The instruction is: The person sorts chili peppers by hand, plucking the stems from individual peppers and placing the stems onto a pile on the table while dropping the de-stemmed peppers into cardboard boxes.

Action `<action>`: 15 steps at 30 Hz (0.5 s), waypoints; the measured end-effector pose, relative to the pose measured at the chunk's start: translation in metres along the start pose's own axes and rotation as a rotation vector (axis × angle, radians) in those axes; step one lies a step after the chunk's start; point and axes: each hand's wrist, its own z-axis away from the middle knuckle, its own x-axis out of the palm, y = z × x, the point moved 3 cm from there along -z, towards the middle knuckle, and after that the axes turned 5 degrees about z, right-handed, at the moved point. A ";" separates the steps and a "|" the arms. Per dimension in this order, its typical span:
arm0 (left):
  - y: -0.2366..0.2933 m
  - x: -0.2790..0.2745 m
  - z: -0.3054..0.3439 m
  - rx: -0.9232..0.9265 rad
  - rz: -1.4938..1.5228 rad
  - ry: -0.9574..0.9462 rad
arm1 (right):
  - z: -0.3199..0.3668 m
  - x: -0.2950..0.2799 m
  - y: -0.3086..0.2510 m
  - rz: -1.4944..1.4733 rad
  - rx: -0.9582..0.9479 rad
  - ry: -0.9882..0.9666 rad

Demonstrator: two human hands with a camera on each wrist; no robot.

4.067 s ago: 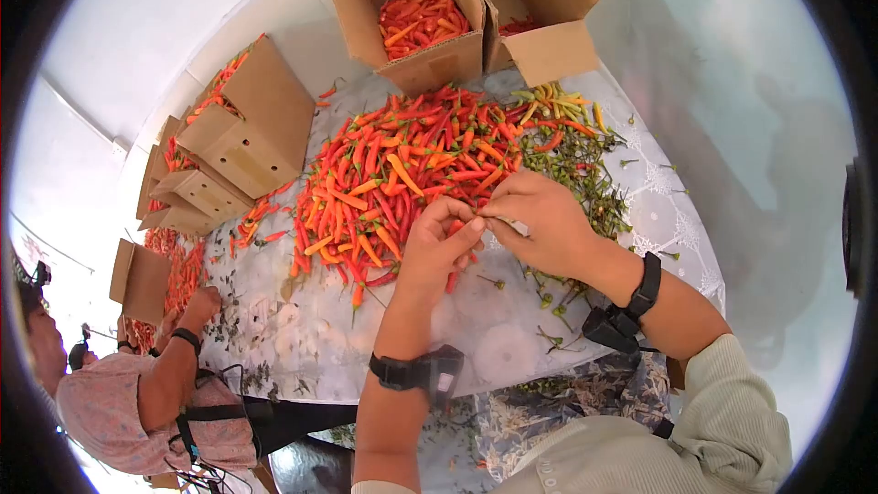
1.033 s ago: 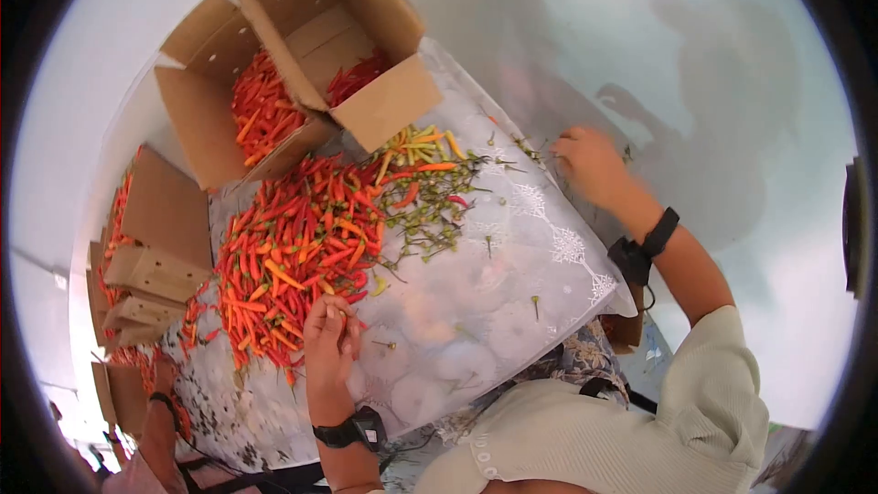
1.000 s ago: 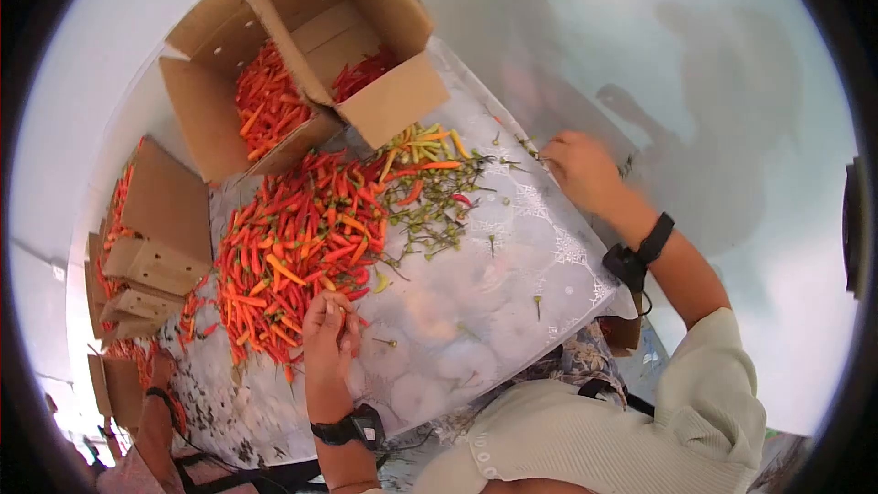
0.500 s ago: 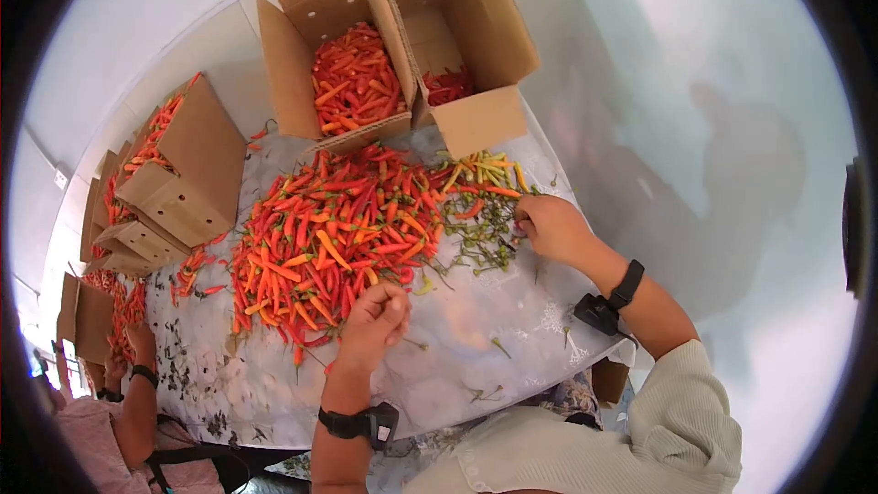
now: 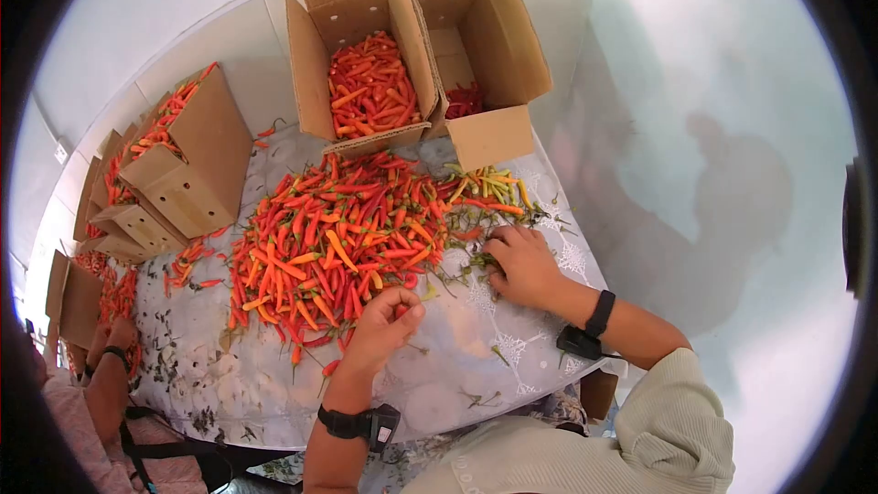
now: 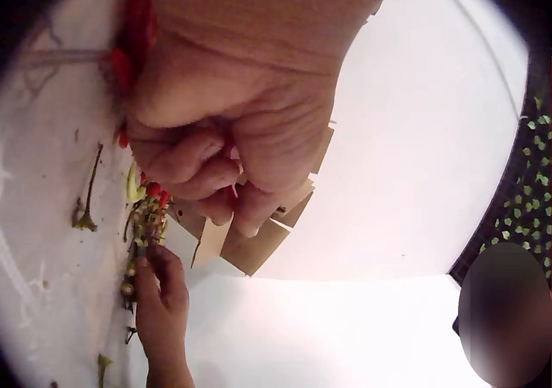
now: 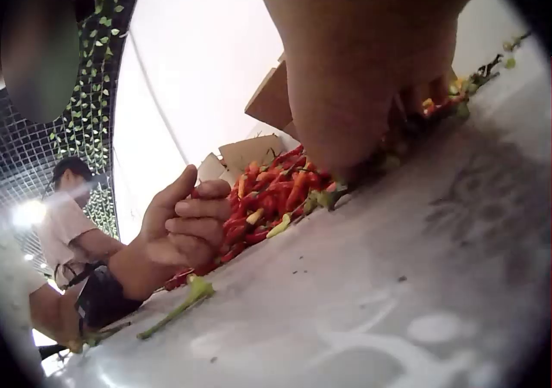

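Note:
A big heap of red and orange chili peppers (image 5: 338, 247) lies on the white patterned tablecloth. At its front edge my left hand (image 5: 380, 334) is raised with curled fingers, holding a red chili pepper (image 6: 231, 151) that shows only in small parts between fingers and thumb. My right hand (image 5: 526, 267) is palm down on the scattered green stems (image 5: 479, 261) right of the heap, fingers slightly bent and touching them. Its fingertips are partly hidden among the stems. Yellow-green chilies (image 5: 494, 185) lie just beyond that hand.
Behind the heap stand two open cardboard boxes, one well filled with chilies (image 5: 370, 87), the other (image 5: 494, 139) with a few. More filled boxes (image 5: 206, 151) line the left side. Another person's hand (image 5: 114, 337) works at far left. A wall borders the right edge.
Both hands met before the heap at first. My right hand then reached past the table's right edge and has since come back left onto the stems. The head view has turned.

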 end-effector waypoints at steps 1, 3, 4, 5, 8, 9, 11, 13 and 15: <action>0.000 0.000 0.000 0.002 0.000 -0.003 | 0.004 -0.004 0.003 0.040 0.021 0.008; 0.000 0.000 0.000 0.012 0.004 -0.008 | 0.007 -0.005 0.003 0.060 0.027 0.053; -0.001 0.000 -0.001 0.017 -0.004 -0.004 | 0.007 -0.003 0.001 0.040 0.015 0.090; -0.002 0.000 -0.001 0.022 -0.012 -0.002 | 0.007 -0.002 -0.002 0.021 0.005 0.126; -0.002 0.001 -0.001 0.008 -0.060 0.009 | 0.001 -0.005 -0.036 0.001 -0.139 0.180; -0.002 0.001 -0.002 -0.001 -0.083 0.020 | 0.000 -0.007 -0.041 0.003 -0.186 0.200; -0.001 0.000 -0.003 -0.002 -0.087 0.005 | -0.003 -0.005 -0.034 0.040 -0.185 0.197; -0.001 -0.002 0.002 0.000 -0.096 0.010 | -0.006 0.003 -0.026 0.040 -0.172 0.173; 0.001 0.001 0.001 0.022 -0.102 0.007 | -0.005 0.005 -0.005 0.037 -0.142 0.136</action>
